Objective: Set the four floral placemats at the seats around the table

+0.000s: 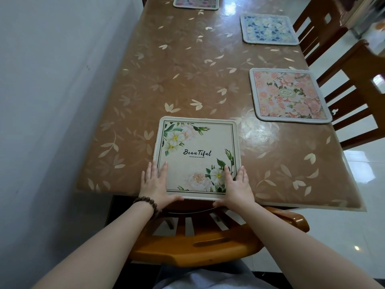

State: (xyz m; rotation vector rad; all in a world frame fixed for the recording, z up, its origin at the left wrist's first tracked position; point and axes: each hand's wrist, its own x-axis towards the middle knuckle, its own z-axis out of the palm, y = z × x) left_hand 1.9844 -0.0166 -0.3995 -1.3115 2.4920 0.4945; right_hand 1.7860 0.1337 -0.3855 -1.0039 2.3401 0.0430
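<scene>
A cream placemat [198, 151] with white flowers and the word "Beautiful" lies at the table's near edge. My left hand [155, 184] rests flat on its near left corner, thumb along the near edge. My right hand [237, 185] lies flat on its near right corner in the same way. A pink floral placemat [289, 95] sits at the right edge of the table. Farther along that edge lies a blue floral placemat [268, 29]. A fourth floral placemat [195, 2] sits at the far end, partly cut off by the frame.
The brown table [177, 69] has a glossy leaf-patterned cover and stands against a white wall [52, 90] on the left. A wooden chair [208, 240] is right below my arms. Two more wooden chairs [354, 90] stand along the right side on white tiles.
</scene>
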